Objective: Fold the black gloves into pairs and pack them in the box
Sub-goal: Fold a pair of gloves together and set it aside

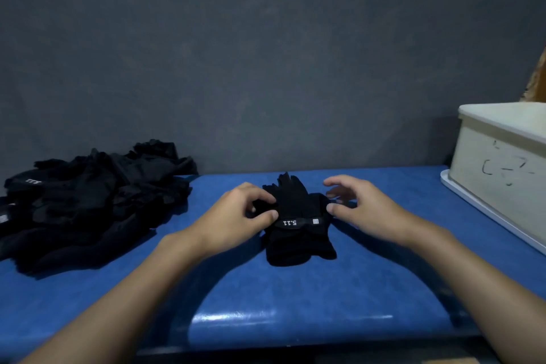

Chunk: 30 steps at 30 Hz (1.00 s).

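Forearms: both mine, bare, reaching in from the lower corners toward the middle of the table (266, 298).
Table: glossy blue top, its rounded front edge closest to me.
Glove pair (298, 239): black, lying flat in the middle of the table, fingers pointing away from me and cuffs toward me. A strap (295, 222) across it reads "5.11", upside down from where I sit.
Left hand (236, 213): fingers curled, thumb and forefinger pinching the left edge of the glove pair just above the strap.
Right hand (363, 207): a little blurred, fingers spread loosely over the right edge of the glove pair. Only my thumb tip touches the cloth, and it grips nothing.
Hands: apart, one on each side of the glove pair.
Pile of black gloves (88, 207): a loose heap at the far left of the table, well apart from my left hand.
Box (502, 174): cream-coloured with dark scribbles on its side, at the right edge, standing on a white tray (472, 204). I cannot see inside it.
Wall (266, 53): plain dark grey behind the table.
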Tool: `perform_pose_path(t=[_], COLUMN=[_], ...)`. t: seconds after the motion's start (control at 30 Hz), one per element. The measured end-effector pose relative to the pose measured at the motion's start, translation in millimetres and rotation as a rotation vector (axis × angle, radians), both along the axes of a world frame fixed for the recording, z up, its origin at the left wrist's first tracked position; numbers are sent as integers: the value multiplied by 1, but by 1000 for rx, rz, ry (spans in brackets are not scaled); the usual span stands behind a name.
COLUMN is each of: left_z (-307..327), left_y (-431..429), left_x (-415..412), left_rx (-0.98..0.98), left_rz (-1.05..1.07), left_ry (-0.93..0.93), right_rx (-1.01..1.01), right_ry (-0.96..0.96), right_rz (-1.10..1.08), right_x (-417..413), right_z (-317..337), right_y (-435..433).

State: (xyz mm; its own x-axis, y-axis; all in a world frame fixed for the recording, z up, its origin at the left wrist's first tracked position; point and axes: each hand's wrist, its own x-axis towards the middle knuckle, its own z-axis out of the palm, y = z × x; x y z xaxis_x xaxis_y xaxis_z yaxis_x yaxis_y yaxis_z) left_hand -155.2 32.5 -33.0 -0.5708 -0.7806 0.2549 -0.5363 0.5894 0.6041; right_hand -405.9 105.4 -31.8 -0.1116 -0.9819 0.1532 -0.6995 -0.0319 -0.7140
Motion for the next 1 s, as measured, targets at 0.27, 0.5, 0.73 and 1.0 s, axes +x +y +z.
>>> perform_pose_path(t=[0.27,0.5,0.73,1.0], left_z=[-9,6,5,-6], left_y=[-6,2,8,9], left_x=[-3,-5,-2,-3], left_rx=[18,11,114,136], left_rz=[20,19,54,24], left_ry=[88,246,318,196], right_rx=[-72,-184,-191,-146], right_ry=[50,-139,-312,-176], right_rz=[-35,-29,-38,-56], right_x=[11,15,17,12], right_z=[-6,13,14,2], right_y=[-17,-11,-5,-6])
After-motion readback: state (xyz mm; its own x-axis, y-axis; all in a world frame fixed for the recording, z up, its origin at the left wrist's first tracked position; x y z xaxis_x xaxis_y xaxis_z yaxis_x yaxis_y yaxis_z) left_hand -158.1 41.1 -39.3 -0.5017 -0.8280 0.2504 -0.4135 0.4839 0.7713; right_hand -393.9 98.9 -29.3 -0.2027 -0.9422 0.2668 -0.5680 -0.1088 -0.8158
